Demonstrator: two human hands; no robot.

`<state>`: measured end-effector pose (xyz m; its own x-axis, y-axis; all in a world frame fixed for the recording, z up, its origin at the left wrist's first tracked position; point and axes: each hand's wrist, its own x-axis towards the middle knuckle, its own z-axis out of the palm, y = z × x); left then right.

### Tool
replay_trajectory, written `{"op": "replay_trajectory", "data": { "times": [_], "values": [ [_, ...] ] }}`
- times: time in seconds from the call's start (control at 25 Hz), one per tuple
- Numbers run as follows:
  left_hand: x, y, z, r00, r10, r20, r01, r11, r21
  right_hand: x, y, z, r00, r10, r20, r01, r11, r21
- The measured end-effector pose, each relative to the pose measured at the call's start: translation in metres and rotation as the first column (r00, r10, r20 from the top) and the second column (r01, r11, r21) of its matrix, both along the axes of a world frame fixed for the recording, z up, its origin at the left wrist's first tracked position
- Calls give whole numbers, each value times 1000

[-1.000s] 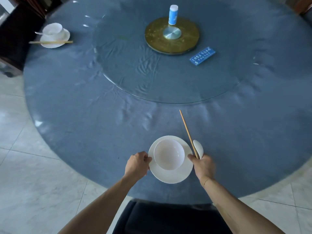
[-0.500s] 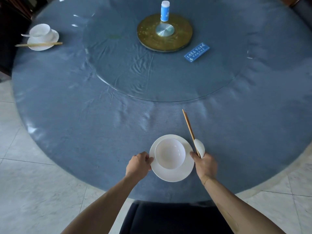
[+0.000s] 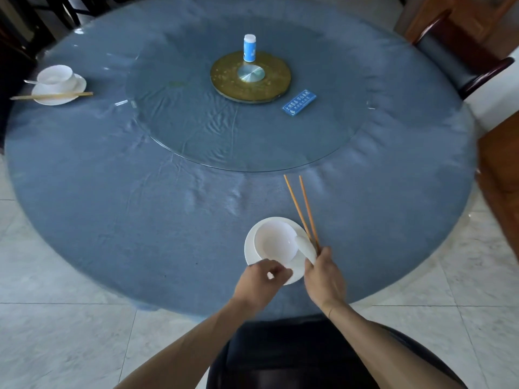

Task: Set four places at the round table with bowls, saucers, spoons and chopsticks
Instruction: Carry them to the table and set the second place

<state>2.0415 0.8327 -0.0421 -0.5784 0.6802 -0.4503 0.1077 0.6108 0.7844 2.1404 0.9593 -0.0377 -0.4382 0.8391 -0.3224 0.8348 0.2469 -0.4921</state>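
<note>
A white bowl (image 3: 273, 242) sits on a white saucer (image 3: 250, 249) near the front edge of the round blue table (image 3: 112, 192). My left hand (image 3: 259, 282) grips the saucer's near rim. My right hand (image 3: 323, 276) holds a pair of wooden chopsticks (image 3: 300, 209) and a white spoon (image 3: 304, 245), whose scoop lies over the bowl's right edge. The chopsticks point away from me, their tips spread apart. A set place at the far left has a bowl (image 3: 56, 75), saucer (image 3: 60, 92), spoon and chopsticks (image 3: 53, 96).
A glass turntable (image 3: 196, 130) covers the table's middle, with a gold disc (image 3: 250, 77), a blue-and-white bottle (image 3: 249, 48) and a blue card (image 3: 299, 103). A dark chair (image 3: 295, 357) stands below my arms; another chair (image 3: 460, 60) at the far right.
My right hand has brought the spoon over the bowl's rim, and the chopsticks' tips have spread. My left hand has slid from the saucer's left side to its near rim.
</note>
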Motion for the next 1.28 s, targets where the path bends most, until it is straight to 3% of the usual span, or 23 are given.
{"op": "replay_trajectory", "data": {
  "times": [0.12,0.24,0.4,0.52,0.6,0.76,0.84,0.96,1.16,1.28],
  "values": [
    [28,15,5,945,138,296,-177,978,112,7,-17,6,997,78,-14,-77,996,46],
    [38,19,4,847,335,413,-394,917,65,8,-17,9,989,148,-8,-147,987,63],
    [45,29,11,749,388,537,-491,869,58,11,-9,10,962,272,23,-273,961,51],
    [47,42,14,733,466,496,-550,835,30,10,5,10,945,325,-44,-327,942,-74],
    [45,48,13,708,555,437,-620,784,10,8,18,11,954,259,-150,-289,928,-236],
    [36,55,3,542,718,438,-781,622,-53,16,39,3,931,74,-358,-232,876,-423],
    [36,58,-1,502,740,446,-804,590,-73,20,42,-3,912,3,-411,-196,882,-428],
    [40,63,-3,466,754,463,-819,565,-95,20,42,-10,925,32,-378,-178,916,-358],
    [49,68,-6,537,716,446,-748,648,-140,22,33,-23,927,124,-355,-235,928,-288],
    [51,68,-11,516,738,435,-734,643,-219,20,30,-23,929,190,-319,-276,927,-252]
  ]
}}
